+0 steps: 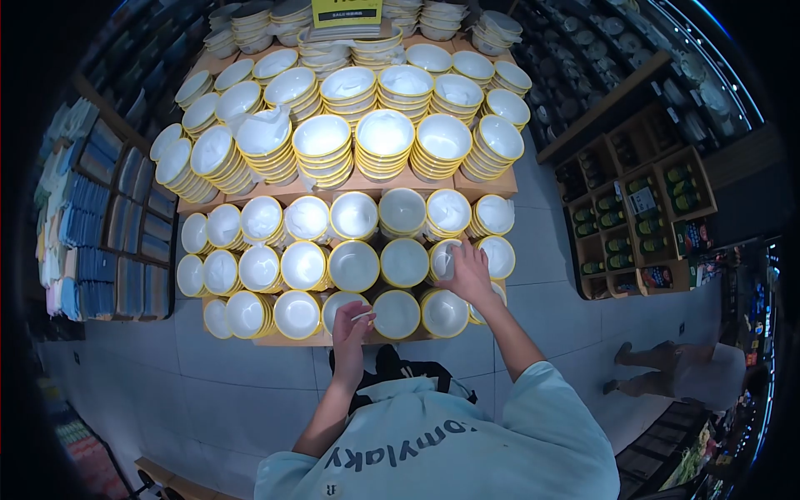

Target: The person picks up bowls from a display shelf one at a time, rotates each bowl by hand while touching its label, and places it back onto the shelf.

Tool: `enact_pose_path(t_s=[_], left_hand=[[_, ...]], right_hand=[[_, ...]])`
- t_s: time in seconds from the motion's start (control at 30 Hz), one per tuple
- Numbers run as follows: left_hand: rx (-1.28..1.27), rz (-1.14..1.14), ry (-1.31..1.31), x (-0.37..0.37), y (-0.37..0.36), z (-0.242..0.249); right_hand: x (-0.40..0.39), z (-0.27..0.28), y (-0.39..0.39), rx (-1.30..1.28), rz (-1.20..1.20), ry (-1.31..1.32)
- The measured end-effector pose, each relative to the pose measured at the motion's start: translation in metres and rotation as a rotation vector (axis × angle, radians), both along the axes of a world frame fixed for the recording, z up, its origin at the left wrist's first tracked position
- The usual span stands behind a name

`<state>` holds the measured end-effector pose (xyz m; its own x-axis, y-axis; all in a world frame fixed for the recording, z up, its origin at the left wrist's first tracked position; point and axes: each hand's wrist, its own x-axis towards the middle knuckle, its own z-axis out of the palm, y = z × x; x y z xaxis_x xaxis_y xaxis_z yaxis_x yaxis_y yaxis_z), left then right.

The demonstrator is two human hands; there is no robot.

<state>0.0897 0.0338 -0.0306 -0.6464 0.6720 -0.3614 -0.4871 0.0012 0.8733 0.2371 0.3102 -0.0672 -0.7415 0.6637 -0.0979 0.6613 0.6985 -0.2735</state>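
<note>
Rows of stacked white bowls with yellow rims stand before me. My right hand [468, 275] is over a bowl [437, 265] in the middle row of the lower tier, fingers and thumb curled around a pale packing sheet [448, 262] inside it. Closer to me, my left hand [352, 329] is raised in front of a front-row bowl [337, 303]. Its fingers pinch a thin white strip [362, 316]; what the strip is made of cannot be seen. Right of that hand is another front-row bowl [396, 314].
A higher wooden tier [433, 185] carries more bowl stacks, some with crumpled white wrapping, below a yellow sign [347, 12]. Folded cloths fill a rack [117, 225] on the left. Bottles sit in a wooden shelf [612, 221] on the right. A person [692, 372] is on the right-hand aisle.
</note>
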Motion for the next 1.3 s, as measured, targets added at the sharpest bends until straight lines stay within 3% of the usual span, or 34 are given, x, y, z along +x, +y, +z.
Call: enact_pose_path(t_s=[0.53, 0.63, 0.7, 0.8, 0.93, 1.0, 1.13, 1.2, 1.3], left_hand=[[-0.036, 0.007, -0.004, 0.001, 0.006, -0.003], [-0.044, 0.002, 0.014, 0.000, 0.006, -0.002], [-0.044, 0.007, -0.003, 0.001, 0.006, 0.001], [-0.049, 0.010, -0.008, 0.001, 0.005, 0.000], [-0.053, -0.055, 0.002, 0.005, 0.004, -0.011], [-0.054, -0.058, 0.010, 0.007, 0.005, -0.012], [-0.018, -0.092, 0.005, 0.010, 0.006, -0.009], [0.002, -0.102, 0.019, 0.009, 0.005, -0.008], [-0.003, -0.078, 0.022, 0.007, 0.000, -0.001]], right_hand=[[0.006, 0.012, -0.006, 0.027, -0.042, 0.034], [0.029, 0.006, 0.010, 0.065, -0.071, 0.253], [0.049, 0.000, 0.021, 0.157, -0.284, 0.375], [0.069, 0.004, 0.032, 0.002, -0.395, 0.518], [0.047, 0.014, 0.004, -0.094, -0.333, 0.596], [0.017, 0.013, -0.020, 0.002, -0.021, 0.651], [-0.033, -0.007, -0.050, -0.010, 0.210, 0.661], [-0.053, -0.009, -0.057, 0.066, 0.349, 0.554], [-0.066, -0.026, -0.062, 0.129, 0.353, 0.453]])
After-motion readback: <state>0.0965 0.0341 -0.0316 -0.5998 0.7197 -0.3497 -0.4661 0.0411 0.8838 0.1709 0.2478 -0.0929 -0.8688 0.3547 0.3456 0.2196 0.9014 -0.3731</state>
